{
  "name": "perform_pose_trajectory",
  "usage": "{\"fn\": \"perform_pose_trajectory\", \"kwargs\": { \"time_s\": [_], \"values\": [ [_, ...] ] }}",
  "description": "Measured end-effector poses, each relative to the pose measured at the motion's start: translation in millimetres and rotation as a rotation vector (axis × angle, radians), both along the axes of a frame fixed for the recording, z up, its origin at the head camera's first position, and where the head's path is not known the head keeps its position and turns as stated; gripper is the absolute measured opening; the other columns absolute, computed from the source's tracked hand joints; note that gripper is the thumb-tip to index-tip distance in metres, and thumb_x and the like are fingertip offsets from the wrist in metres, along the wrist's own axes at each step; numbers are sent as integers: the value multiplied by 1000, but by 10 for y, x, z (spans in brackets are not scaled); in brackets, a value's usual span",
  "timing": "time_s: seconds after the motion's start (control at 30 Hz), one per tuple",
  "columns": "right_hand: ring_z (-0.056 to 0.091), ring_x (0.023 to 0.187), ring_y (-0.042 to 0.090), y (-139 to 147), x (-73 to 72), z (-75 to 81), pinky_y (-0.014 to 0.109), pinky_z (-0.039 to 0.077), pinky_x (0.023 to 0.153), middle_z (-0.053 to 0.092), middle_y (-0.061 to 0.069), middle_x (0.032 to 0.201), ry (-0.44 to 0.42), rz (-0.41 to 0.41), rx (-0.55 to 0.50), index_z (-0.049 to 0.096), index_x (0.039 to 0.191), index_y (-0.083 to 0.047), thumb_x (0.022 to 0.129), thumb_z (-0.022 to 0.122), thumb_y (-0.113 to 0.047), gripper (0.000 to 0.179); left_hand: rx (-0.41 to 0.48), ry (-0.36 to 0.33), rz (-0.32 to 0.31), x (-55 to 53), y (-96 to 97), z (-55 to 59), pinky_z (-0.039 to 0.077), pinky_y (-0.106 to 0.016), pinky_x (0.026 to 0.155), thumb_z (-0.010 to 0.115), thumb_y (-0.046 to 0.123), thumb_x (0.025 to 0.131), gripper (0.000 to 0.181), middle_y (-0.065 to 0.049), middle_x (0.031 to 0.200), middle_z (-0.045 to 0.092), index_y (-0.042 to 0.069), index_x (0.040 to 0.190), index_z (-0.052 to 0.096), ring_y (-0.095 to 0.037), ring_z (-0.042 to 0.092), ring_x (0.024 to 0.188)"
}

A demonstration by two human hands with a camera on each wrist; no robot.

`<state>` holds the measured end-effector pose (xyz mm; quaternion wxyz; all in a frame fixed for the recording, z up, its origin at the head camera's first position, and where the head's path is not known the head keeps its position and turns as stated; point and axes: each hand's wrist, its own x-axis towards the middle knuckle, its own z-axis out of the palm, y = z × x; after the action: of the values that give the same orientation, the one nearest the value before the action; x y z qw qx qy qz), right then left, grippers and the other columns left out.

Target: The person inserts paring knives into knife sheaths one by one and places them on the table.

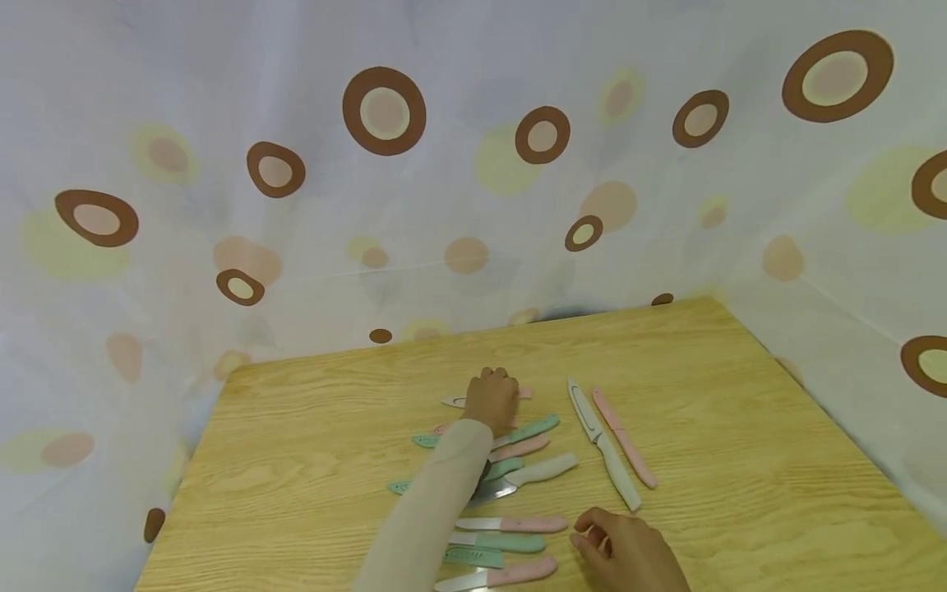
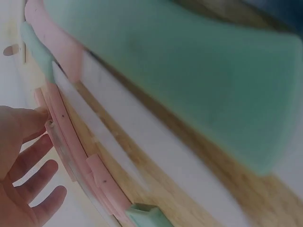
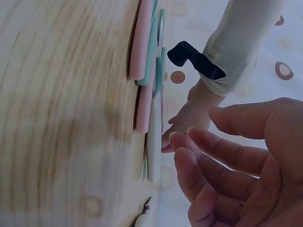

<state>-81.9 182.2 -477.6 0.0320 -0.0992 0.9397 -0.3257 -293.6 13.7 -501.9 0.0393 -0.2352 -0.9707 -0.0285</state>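
Observation:
At the far end of the knife rows, my left hand [image 1: 491,400] covers the middle of a knife with a pink handle [image 1: 525,393] and pale blade [image 1: 454,402]. In the left wrist view, the thumb and a finger of the left hand [image 2: 28,146] pinch at a pink piece, the other fingers spread. My right hand [image 1: 629,547] hovers near the front, loosely curled and holding nothing. A pink-handled knife [image 1: 534,524] and a green-handled knife [image 1: 510,542] lie left of it. In the right wrist view, the right hand's fingers [image 3: 227,156] are bent with a gap to the thumb.
Right of the rows lie a white-handled knife [image 1: 617,473] and a long pink knife [image 1: 625,436]. Green sheaths [image 1: 473,557] and several other knives lie under and beside the left forearm [image 1: 425,510]. A patterned cloth [image 1: 459,205] hangs behind the wooden table [image 1: 296,460].

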Motion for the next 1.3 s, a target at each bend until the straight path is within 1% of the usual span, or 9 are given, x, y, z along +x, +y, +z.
{"fn": "perform_pose_trajectory", "kwargs": {
  "time_s": [0.17, 0.37, 0.57, 0.67, 0.9, 0.97, 1.03, 1.13, 1.3],
  "values": [
    [46, 54, -3, -4, 0, -29, 15, 43, 50, 61, -6, 72, -44, 37, -39, 67, 95, -3, 87, 69, -19, 18, 7, -27, 0, -10, 11, -5, 53, -30, 76, 73, 32, 85, 19, 1, 97, 62, 17, 98, 71, -16, 55, 89],
    [46, 56, -3, 9, 5, -72, 17, 44, 50, 60, -7, 73, -73, 98, -60, 66, 98, -3, 90, 66, -25, 24, 51, -30, -3, -9, 6, -5, 52, -29, 77, 87, 32, 65, 38, 1, 96, 62, 17, 95, 71, -16, 55, 89],
    [47, 58, -3, 10, 4, -121, 17, 43, 51, 59, -8, 73, -93, 128, -63, 66, 96, -4, 90, 66, -26, 23, 70, -20, -2, 15, -7, -8, 53, -27, 78, 82, 29, 73, 29, 1, 98, 63, 16, 96, 70, -16, 54, 89],
    [47, 57, -3, 11, 4, -137, 17, 44, 51, 59, -8, 73, -97, 140, -65, 65, 95, -4, 90, 66, -25, 22, 72, -5, -9, 17, -9, -15, 53, -29, 79, 87, 28, 68, 38, 0, 100, 65, 15, 98, 69, -17, 55, 91],
    [47, 57, -3, 10, 8, -175, 17, 43, 50, 59, -9, 72, -63, 154, -82, 65, 94, -3, 89, 67, -21, 19, 25, 81, -47, 20, 36, -11, 51, -37, 88, 84, 29, 73, 45, 0, 109, 67, 15, 111, 65, -20, 59, 99],
    [47, 58, -4, 7, 6, -186, 16, 44, 52, 59, -9, 72, -47, 157, -81, 66, 93, -2, 88, 68, -20, 18, 56, 115, -64, 49, 14, 25, 52, -35, 86, 80, 29, 79, 37, 0, 106, 67, 14, 110, 65, -19, 60, 96],
    [48, 59, -4, 1, 1, -186, 16, 45, 53, 59, -8, 72, -31, 151, -73, 66, 92, -2, 87, 69, -18, 17, 128, 147, -88, 88, -38, 62, 53, -31, 81, 70, 26, 89, 24, -1, 101, 67, 12, 107, 65, -18, 60, 92],
    [50, 62, -3, 2, -7, -169, 16, 47, 56, 61, -8, 74, -10, 130, -54, 68, 91, -3, 85, 70, -16, 15, 236, 193, -122, 180, -174, 111, 53, -28, 76, 57, 26, 97, 20, -2, 97, 66, 9, 105, 66, -17, 60, 88],
    [59, 71, 7, 4, -30, -95, 25, 55, 65, 66, -4, 81, 28, 44, -14, 69, 92, -6, 83, 72, -11, 10, 364, 204, -154, 398, -488, 175, 53, -29, 77, 63, 23, 94, 20, -4, 98, 65, 7, 105, 66, -19, 59, 89]
  ]
}}
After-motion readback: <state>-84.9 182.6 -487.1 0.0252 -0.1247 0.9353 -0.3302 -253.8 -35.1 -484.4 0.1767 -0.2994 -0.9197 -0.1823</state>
